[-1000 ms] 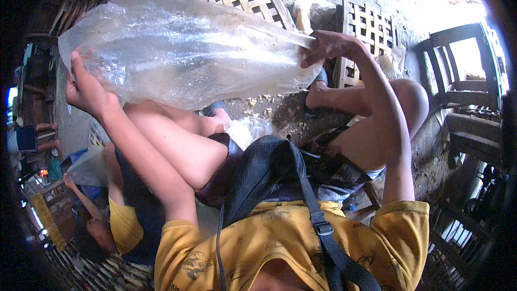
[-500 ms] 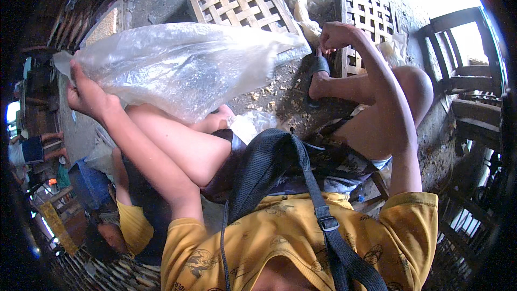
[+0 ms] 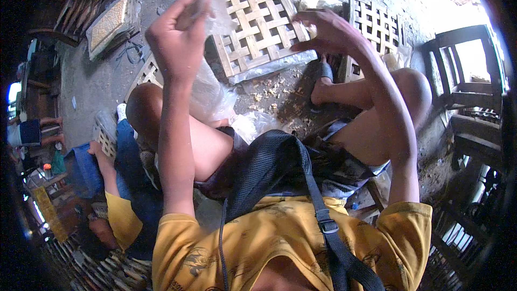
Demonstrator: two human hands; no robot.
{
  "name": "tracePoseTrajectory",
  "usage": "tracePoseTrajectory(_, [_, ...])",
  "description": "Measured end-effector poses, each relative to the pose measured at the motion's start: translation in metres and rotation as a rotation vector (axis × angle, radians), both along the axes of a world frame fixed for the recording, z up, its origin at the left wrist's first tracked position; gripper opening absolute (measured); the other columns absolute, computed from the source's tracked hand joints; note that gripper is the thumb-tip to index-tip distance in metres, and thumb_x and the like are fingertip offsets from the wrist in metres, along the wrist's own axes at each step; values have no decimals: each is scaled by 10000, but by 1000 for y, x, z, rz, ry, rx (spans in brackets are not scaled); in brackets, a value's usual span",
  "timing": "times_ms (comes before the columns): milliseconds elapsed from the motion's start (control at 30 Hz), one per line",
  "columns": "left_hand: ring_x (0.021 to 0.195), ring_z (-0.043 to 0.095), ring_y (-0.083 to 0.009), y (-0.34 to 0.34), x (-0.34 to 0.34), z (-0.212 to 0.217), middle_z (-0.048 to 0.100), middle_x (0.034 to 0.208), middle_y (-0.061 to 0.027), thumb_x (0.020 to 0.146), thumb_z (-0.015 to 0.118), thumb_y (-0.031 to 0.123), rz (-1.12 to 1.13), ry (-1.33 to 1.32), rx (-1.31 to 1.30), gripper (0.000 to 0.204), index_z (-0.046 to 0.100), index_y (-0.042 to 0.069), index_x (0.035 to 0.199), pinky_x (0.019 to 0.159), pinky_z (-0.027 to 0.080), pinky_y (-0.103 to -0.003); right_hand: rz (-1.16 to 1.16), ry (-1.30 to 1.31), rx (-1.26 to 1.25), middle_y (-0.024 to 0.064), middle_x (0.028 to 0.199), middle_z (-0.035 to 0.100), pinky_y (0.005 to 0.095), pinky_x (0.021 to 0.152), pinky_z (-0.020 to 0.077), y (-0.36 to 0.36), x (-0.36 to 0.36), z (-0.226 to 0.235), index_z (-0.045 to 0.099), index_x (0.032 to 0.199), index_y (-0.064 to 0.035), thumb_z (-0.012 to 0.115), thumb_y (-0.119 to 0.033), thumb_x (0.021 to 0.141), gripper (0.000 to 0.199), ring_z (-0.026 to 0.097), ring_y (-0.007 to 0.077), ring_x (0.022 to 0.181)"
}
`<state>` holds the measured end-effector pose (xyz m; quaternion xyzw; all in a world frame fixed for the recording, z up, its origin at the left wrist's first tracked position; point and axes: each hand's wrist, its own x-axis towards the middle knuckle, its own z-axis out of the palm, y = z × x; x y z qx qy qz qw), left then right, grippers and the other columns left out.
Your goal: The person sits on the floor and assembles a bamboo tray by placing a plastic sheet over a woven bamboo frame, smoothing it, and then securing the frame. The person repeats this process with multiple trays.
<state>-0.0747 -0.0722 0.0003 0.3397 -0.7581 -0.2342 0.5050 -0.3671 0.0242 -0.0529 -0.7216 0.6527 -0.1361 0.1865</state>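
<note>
My left hand [image 3: 180, 37] is raised and closed on a clear plastic sheet [image 3: 210, 94]. Gathered plastic sticks out past the fingers, and the rest trails down behind my forearm toward my knee. My right hand [image 3: 334, 32] is up on the other side, its fingers curved and spread, with nothing visible between them. Between and beyond both hands lies a woven wooden lattice panel [image 3: 256, 19] in a light frame, with wrapping plastic [image 3: 274, 69] showing under its near edge. Part of the panel is hidden by the left hand and the plastic.
A second lattice panel [image 3: 377, 27] lies at the right, near my sandalled foot [image 3: 323, 78]. A wooden chair frame [image 3: 468, 83] stands further right. At the left are a framed tan panel [image 3: 110, 24] and a co-worker in a yellow top [image 3: 124, 215]. Wood shavings [image 3: 274, 94] litter the floor.
My left hand has swung up and to the right, gathering the plastic sheet that was spread wide, uncovering the lattice panel. My right hand has opened from a closed pose and shifted slightly.
</note>
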Motion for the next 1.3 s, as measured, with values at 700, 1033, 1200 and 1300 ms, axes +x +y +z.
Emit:
tracePoseTrajectory(700, [826, 724, -178, -15, 76, 32, 753, 894, -108, 904, 770, 282, 19, -330, -14, 319, 700, 31, 1088, 767, 540, -313, -244, -862, -625, 84, 752, 638, 277, 648, 521, -27, 57, 97, 608, 1015, 11, 566, 42, 930, 100, 616, 71, 776])
tracePoseTrajectory(1033, [922, 640, -138, -29, 93, 16, 643, 990, -30, 926, 713, 105, 4, -144, -20, 526, 510, 89, 1411, 862, 517, -295, -332, -665, -455, 30, 674, 644, 300, 450, 470, -32, 40, 125, 688, 1053, -80, 601, -211, 1013, 162, 565, 95, 514])
tracePoseTrajectory(1200, [908, 600, -128, -39, 100, 12, 611, 1037, -55, 837, 705, 24, -31, 182, 77, 606, 511, 63, 1410, 866, 524, -289, -296, -752, -422, 7, 691, 657, 264, 454, 459, -55, 10, 112, 723, 1130, -107, 659, -338, 993, 275, 555, 77, 530])
tracePoseTrajectory(1300, [1129, 557, -212, -35, 78, -12, 505, 1313, -136, 765, 827, 201, -185, 203, 283, 859, 407, 77, 1503, 941, 520, -354, -330, -831, -416, 1, 728, 684, 257, 466, 474, -70, -1, 94, 720, 1155, -69, 687, -318, 975, 308, 576, 74, 573])
